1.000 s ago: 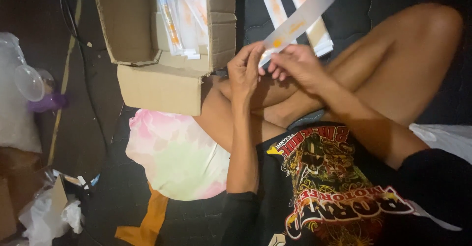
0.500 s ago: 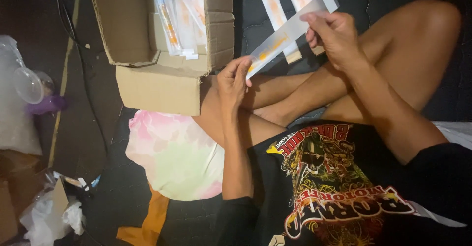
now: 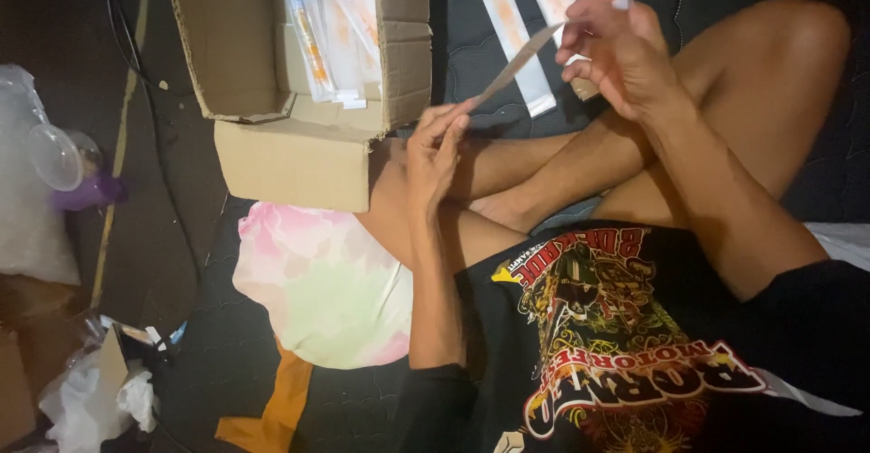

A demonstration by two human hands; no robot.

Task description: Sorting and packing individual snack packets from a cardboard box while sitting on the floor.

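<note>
The long flat sachet strip (image 3: 517,62) spans between both hands above the crossed legs, looking light, thin and floppy, best pinched at its ends. The right hand (image 3: 616,54) grips its upper end with closed fingers, while the left hand (image 3: 435,149) pinches the lower tip. Beyond stand an open cardboard box (image 3: 299,81) of similar strips and two more sachets (image 3: 521,27) on the dark mat.

Black T-shirt (image 3: 634,353) fills the frame from four to six o'clock, short sleeves ending above the elbows. Big print across its chest: a yellow banner, a red-and-gold figure, bold white-edged red lettering curving below. Both forearms bare, left hand (image 3: 435,149) and right hand (image 3: 616,50) ungloved, no rings or watch showing. Legs bare too.
</note>
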